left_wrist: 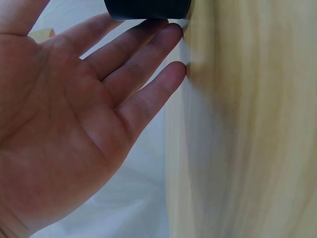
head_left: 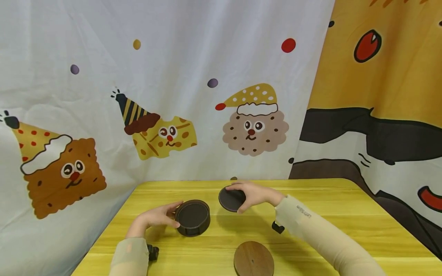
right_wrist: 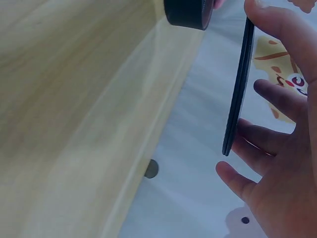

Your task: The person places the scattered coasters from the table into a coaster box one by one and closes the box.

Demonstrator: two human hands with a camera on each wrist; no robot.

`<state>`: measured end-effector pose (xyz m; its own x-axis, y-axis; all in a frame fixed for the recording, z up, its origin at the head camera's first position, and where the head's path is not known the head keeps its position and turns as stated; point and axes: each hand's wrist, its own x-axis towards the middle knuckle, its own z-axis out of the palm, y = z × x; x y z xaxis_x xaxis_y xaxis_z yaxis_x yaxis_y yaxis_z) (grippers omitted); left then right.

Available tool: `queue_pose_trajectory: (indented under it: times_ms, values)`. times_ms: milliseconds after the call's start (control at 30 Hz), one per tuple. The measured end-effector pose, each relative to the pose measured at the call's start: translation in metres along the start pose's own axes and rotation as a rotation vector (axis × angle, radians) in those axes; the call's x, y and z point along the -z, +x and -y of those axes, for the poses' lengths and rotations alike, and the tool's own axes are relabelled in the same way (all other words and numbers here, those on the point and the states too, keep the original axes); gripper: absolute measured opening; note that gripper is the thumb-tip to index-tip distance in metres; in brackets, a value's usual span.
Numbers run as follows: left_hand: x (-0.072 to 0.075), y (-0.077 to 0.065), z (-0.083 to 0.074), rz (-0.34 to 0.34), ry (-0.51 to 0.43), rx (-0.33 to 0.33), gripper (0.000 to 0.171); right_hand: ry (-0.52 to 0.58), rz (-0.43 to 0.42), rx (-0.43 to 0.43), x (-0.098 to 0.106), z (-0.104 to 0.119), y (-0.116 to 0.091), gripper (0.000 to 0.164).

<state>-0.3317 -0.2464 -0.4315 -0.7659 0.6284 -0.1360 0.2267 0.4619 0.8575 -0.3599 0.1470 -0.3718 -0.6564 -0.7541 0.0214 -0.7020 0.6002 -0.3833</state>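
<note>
A black round coaster holder (head_left: 193,217) stands on the table, with a dark disc showing inside its rim. My left hand (head_left: 159,217) grips its left side, thumb in front and fingers behind. In the left wrist view the lower fingers of that hand (left_wrist: 94,99) are spread, and the holder (left_wrist: 148,9) shows only in part at the top. Above the table, right of the holder, my right hand (head_left: 253,194) holds black round coasters (head_left: 230,199) by the edge. Edge-on in the right wrist view, the coasters (right_wrist: 239,89) look like two thin discs pressed together.
A round brown wooden disc (head_left: 253,258) lies on the yellow wood-grain table (head_left: 310,226) near the front. Behind the table hangs a white curtain (head_left: 207,161) with cartoon prints. A dark wrist mount (head_left: 153,252) sits at the left sleeve.
</note>
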Motion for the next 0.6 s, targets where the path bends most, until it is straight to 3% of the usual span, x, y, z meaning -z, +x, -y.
queue_pose_trajectory:
  times_ms: [267,600]
  values:
    - [0.000,-0.001,-0.002,0.008,0.002,-0.005,0.094,-0.022,0.004,0.001,0.005,0.014,0.014,0.088]
    - [0.000,0.000,-0.001,-0.009,0.016,-0.009,0.093,-0.032,0.021,0.013,-0.006,0.027,0.039,0.085]
